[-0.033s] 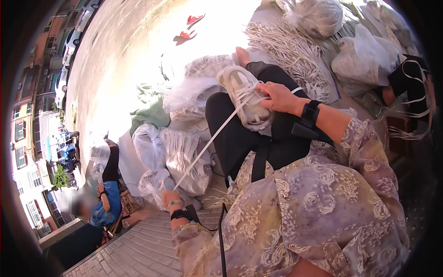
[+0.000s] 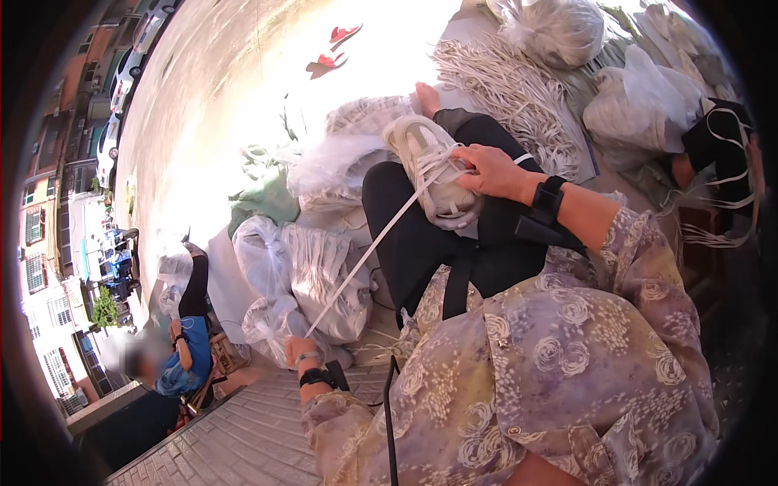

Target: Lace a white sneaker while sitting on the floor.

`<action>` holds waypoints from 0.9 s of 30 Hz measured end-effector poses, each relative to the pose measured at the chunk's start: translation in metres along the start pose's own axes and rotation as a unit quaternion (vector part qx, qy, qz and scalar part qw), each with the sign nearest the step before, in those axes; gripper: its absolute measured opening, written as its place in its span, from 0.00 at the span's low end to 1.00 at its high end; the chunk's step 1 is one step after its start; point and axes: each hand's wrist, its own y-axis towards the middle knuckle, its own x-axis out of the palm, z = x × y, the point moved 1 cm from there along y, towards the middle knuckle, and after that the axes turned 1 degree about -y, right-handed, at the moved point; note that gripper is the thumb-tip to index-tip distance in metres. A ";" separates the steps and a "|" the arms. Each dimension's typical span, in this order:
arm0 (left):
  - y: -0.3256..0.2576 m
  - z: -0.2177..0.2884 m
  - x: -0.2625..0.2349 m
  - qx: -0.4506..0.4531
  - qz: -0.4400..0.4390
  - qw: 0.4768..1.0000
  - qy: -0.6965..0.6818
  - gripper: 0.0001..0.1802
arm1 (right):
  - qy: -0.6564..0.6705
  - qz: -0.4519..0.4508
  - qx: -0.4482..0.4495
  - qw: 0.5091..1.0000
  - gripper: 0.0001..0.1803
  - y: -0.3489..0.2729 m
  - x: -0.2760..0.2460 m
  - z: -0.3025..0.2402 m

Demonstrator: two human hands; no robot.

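A white and beige sneaker [image 2: 433, 170] rests on my lap, its toe pointing away to the upper left. My right hand [image 2: 496, 172] is closed at its laced front, fingers pinching the lacing by the eyelets. From there a long white shoelace [image 2: 369, 253] runs taut down and left to my left hand [image 2: 301, 350]. That hand is closed on the lace's far end, out beside my left knee. The exact grip of the left fingers is too small to make out.
Clear bags of white laces [image 2: 328, 283] lie left of my legs. A heap of loose laces [image 2: 519, 105] and stuffed plastic bags [image 2: 636, 105] sit beyond my right knee. Red slippers [image 2: 331, 61] lie on the sunlit ground. A person in blue [image 2: 186, 356] sits at left.
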 end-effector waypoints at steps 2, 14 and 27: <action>0.005 -0.006 0.011 0.040 -0.073 0.995 0.060 0.14 | 0.058 -0.077 0.077 0.992 0.19 0.006 -0.006 -0.010; -0.125 0.264 -0.089 0.608 0.141 0.669 -0.403 0.12 | -0.003 -0.012 0.058 0.998 0.12 0.047 -0.001 0.003; -0.170 0.307 -0.088 0.640 0.133 0.693 -0.304 0.18 | 0.120 -0.059 0.134 0.982 0.13 0.039 0.007 0.021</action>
